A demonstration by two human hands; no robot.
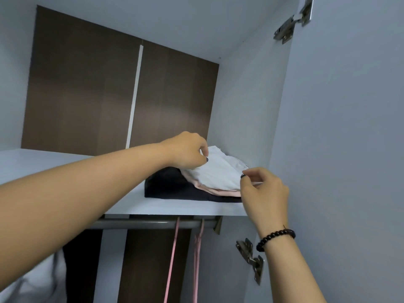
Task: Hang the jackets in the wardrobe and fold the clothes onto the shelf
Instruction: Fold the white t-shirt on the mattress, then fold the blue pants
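Note:
A folded white garment (218, 171) lies on top of a pink garment (218, 192) and a dark folded garment (170, 189), stacked at the right end of the white wardrobe shelf (65, 165). My left hand (188, 150) reaches over the shelf and pinches the white garment's far left edge. My right hand (263, 191), with a dark bead bracelet on its wrist, has curled fingers at the stack's near right corner and seems to pinch the white garment's edge there.
A grey hanging rail (153, 223) runs under the shelf, with pink hangers (175, 248) on it. Dark clothing (80, 259) and grey clothing (32, 281) hang at the lower left. The open wardrobe door (338, 149) with metal hinges (251, 259) stands close on the right.

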